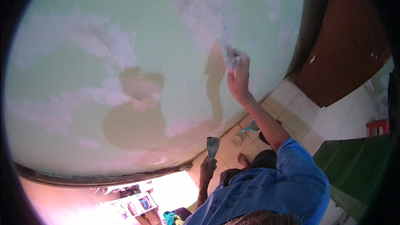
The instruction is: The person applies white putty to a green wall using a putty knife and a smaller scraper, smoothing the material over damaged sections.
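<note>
A pale green wall point(175, 62) fills much of the view, marked with whitish and pinkish putty patches point(204, 14). My right hand point(238, 68) is raised to it on an outstretched arm. Its fingers are closed round a thin, flat, pale blue tool point(227, 54), held at the lower edge of the upper patch. Blur and the fingers hide the tool's exact kind. Lower down, my left hand point(207, 167) grips a putty knife point(213, 145) by its handle. The knife's broad grey blade points upward, apart from my right hand.
A brown door point(354, 37) stands at the right. On the tiled floor point(225, 150) are a small round container point(237, 141) and a blue-handled item point(246, 129) near my foot. A green-covered surface point(354, 166) and red stool point(378, 127) lie right; a shelf point(137, 206) stands lower left.
</note>
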Action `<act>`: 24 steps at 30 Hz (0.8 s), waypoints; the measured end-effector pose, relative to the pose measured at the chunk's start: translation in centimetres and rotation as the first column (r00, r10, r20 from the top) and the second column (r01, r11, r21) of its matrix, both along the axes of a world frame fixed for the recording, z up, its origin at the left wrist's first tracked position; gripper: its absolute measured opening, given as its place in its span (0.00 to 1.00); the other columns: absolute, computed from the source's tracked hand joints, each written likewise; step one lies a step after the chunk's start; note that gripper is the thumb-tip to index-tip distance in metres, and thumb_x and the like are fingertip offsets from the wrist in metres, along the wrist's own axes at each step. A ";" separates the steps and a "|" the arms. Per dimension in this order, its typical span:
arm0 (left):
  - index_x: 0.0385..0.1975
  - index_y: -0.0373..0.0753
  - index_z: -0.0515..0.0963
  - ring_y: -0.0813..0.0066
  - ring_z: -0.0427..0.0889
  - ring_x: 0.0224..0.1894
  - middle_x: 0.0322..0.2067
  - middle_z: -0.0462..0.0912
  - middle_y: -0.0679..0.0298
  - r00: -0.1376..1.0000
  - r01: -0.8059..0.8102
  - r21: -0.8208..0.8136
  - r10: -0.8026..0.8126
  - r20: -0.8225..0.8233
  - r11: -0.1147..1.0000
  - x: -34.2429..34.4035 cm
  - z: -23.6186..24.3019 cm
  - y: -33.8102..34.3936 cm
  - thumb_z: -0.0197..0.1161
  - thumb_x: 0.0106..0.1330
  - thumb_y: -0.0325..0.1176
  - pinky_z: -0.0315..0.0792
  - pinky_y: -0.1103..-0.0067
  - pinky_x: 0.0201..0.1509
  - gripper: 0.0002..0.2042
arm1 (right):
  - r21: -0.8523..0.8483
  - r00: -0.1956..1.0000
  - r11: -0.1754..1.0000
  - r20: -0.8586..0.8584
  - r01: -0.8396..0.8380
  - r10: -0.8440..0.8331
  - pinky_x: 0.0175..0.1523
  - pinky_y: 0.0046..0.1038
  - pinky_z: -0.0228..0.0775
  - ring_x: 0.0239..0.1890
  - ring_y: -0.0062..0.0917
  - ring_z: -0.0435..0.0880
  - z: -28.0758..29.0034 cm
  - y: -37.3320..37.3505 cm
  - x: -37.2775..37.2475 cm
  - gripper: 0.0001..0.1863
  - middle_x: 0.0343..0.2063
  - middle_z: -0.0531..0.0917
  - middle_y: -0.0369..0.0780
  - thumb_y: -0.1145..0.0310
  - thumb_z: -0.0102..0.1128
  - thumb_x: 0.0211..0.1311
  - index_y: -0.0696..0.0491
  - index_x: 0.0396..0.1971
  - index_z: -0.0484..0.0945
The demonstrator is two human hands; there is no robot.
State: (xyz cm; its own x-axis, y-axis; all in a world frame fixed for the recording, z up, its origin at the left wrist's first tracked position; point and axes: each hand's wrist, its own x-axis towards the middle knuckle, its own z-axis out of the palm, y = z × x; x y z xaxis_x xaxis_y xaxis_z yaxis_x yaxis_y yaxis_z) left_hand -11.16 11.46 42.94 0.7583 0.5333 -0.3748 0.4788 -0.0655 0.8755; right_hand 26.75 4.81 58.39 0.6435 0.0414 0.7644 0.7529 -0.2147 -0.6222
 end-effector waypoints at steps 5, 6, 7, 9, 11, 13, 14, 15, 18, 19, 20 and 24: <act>0.41 0.33 0.76 0.80 0.75 0.26 0.26 0.77 0.64 1.000 0.006 -0.033 -0.006 -0.003 0.999 -0.3 -1.1 1.1 0.49 0.75 0.40 0.71 0.79 0.30 0.15 | 0.314 0.897 0.922 -0.435 0.228 -0.074 0.58 0.36 0.62 0.53 0.41 0.69 3.8 4.5 2.8 0.30 0.49 0.69 0.49 0.84 0.48 0.58 0.60 0.64 0.67; 0.41 0.34 0.76 0.79 0.75 0.25 0.26 0.77 0.63 1.000 0.025 -0.007 -0.025 0.016 1.000 -0.2 -1.2 1.2 0.50 0.75 0.40 0.71 0.79 0.28 0.14 | 0.348 0.897 0.912 -0.438 0.219 -0.048 0.60 0.35 0.60 0.53 0.41 0.68 4.7 5.1 2.1 0.33 0.49 0.69 0.48 0.86 0.49 0.55 0.60 0.65 0.66; 0.41 0.34 0.76 0.79 0.75 0.24 0.26 0.78 0.63 0.998 0.043 0.019 -0.044 0.034 0.999 -0.2 -1.3 1.4 0.50 0.75 0.40 0.71 0.80 0.27 0.14 | 0.313 0.909 0.916 -0.402 0.251 -0.112 0.59 0.35 0.61 0.53 0.41 0.67 5.5 5.7 1.3 0.34 0.49 0.70 0.48 0.87 0.50 0.54 0.59 0.65 0.67; 0.43 0.34 0.76 0.79 0.75 0.24 0.26 0.78 0.63 0.998 0.047 0.070 -0.050 0.042 0.996 0.1 -0.4 1.1 0.49 0.76 0.40 0.70 0.80 0.27 0.14 | 0.236 0.916 0.917 -0.323 0.320 -0.237 0.59 0.36 0.62 0.54 0.41 0.67 6.8 6.7 -0.3 0.36 0.50 0.70 0.47 0.88 0.51 0.51 0.58 0.65 0.67; 0.44 0.35 0.75 0.80 0.75 0.24 0.26 0.78 0.63 0.998 0.044 0.080 -0.047 0.039 0.996 -0.1 0.3 1.1 0.49 0.76 0.40 0.70 0.80 0.27 0.15 | 0.282 0.944 0.924 -0.280 0.257 -0.178 0.58 0.36 0.63 0.53 0.41 0.67 8.5 7.3 -1.8 0.37 0.50 0.70 0.47 0.89 0.52 0.50 0.57 0.65 0.68; 0.45 0.35 0.75 0.80 0.75 0.24 0.26 0.79 0.63 0.999 0.043 0.050 -0.044 0.030 0.998 -0.2 0.7 1.2 0.48 0.77 0.40 0.70 0.80 0.27 0.15 | 0.282 0.969 0.942 -0.218 0.180 -0.120 0.57 0.37 0.65 0.53 0.42 0.67 9.2 7.1 -3.1 0.37 0.51 0.70 0.47 0.89 0.53 0.49 0.56 0.64 0.69; 0.42 0.34 0.76 0.80 0.74 0.24 0.25 0.78 0.64 0.999 0.051 0.063 -0.052 0.014 0.997 0.4 1.2 1.0 0.48 0.76 0.40 0.70 0.80 0.27 0.15 | 0.252 0.980 0.958 -0.175 0.140 -0.098 0.57 0.37 0.65 0.53 0.42 0.67 9.1 6.7 -3.6 0.36 0.51 0.70 0.47 0.88 0.53 0.50 0.55 0.64 0.70; 0.39 0.33 0.76 0.80 0.74 0.24 0.24 0.77 0.64 0.998 0.060 0.075 -0.060 -0.003 0.995 0.9 1.7 0.6 0.48 0.76 0.40 0.69 0.79 0.28 0.15 | 0.217 0.988 0.971 -0.134 0.102 -0.074 0.56 0.38 0.66 0.53 0.42 0.68 8.9 6.3 -4.1 0.36 0.51 0.71 0.47 0.88 0.54 0.50 0.55 0.64 0.70; 0.41 0.35 0.76 0.81 0.74 0.24 0.25 0.78 0.64 0.997 0.074 0.130 -0.076 0.009 0.989 0.2 1.7 0.8 0.48 0.76 0.41 0.70 0.80 0.28 0.15 | 0.221 0.998 0.974 0.032 0.042 -0.051 0.56 0.39 0.67 0.53 0.41 0.68 6.2 5.2 -4.7 0.34 0.51 0.72 0.47 0.85 0.55 0.52 0.54 0.64 0.71; 0.44 0.36 0.76 0.81 0.75 0.24 0.27 0.79 0.64 0.995 0.090 0.144 -0.095 0.027 0.985 0.1 1.1 1.1 0.48 0.76 0.41 0.70 0.80 0.27 0.15 | 0.223 0.994 0.974 0.087 0.038 -0.059 0.56 0.39 0.67 0.53 0.41 0.68 5.2 4.2 -4.4 0.34 0.50 0.72 0.47 0.85 0.55 0.52 0.54 0.64 0.71; 0.44 0.37 0.76 0.81 0.75 0.24 0.27 0.79 0.64 0.997 0.072 0.125 -0.077 0.033 0.990 -0.2 0.6 1.1 0.48 0.76 0.41 0.70 0.80 0.27 0.14 | 0.180 0.988 0.976 -0.117 0.121 -0.101 0.57 0.43 0.66 0.53 0.44 0.69 4.7 3.3 -4.2 0.37 0.51 0.74 0.48 0.82 0.60 0.50 0.51 0.66 0.68; 0.44 0.36 0.75 0.79 0.76 0.24 0.28 0.80 0.62 0.996 0.051 0.023 -0.052 0.072 0.998 1.2 3.4 0.1 0.47 0.76 0.43 0.71 0.80 0.27 0.16 | 0.037 0.997 0.998 -0.062 0.056 -0.054 0.57 0.42 0.66 0.54 0.44 0.71 2.2 2.2 -4.4 0.30 0.50 0.75 0.44 0.77 0.61 0.54 0.52 0.61 0.72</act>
